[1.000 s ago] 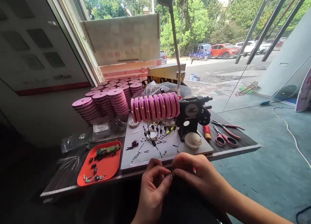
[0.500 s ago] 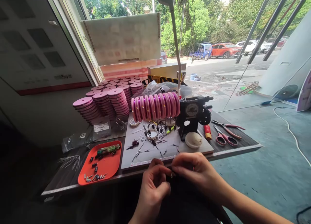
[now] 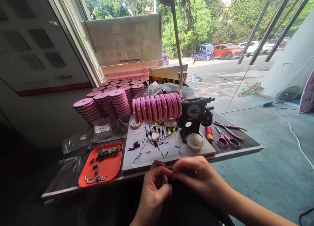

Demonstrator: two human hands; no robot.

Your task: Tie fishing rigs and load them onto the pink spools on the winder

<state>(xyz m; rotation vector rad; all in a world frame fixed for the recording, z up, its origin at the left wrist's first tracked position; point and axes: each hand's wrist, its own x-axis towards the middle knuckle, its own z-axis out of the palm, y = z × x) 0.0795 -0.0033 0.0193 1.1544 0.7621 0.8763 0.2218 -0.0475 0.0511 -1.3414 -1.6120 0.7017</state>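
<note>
My left hand (image 3: 157,186) and my right hand (image 3: 196,173) meet at the table's front edge, both closed in a pinch with their fingertips nearly touching. A tiny shiny metal piece (image 3: 173,178) shows between the fingertips; its kind is too small to make out. From the right fingers a faint thin line seems to run up toward the board. Beyond the hands, a row of pink foam line spools (image 3: 157,107) sits on a black winding machine (image 3: 195,113). Black beads (image 3: 153,143) hang on lines below the spools, over a white board (image 3: 171,152).
An orange tray (image 3: 110,167) with small parts and a green tool lies left. Stacked pink spools (image 3: 117,102) stand behind it. Right of the machine are a round white dish (image 3: 195,141), a red-and-tan cylinder (image 3: 209,133), scissors (image 3: 228,141) and pliers (image 3: 230,128).
My right fingertips have shifted slightly left, closer against the left ones, and now cover more of the tiny metal piece. The left hand stays almost still.
</note>
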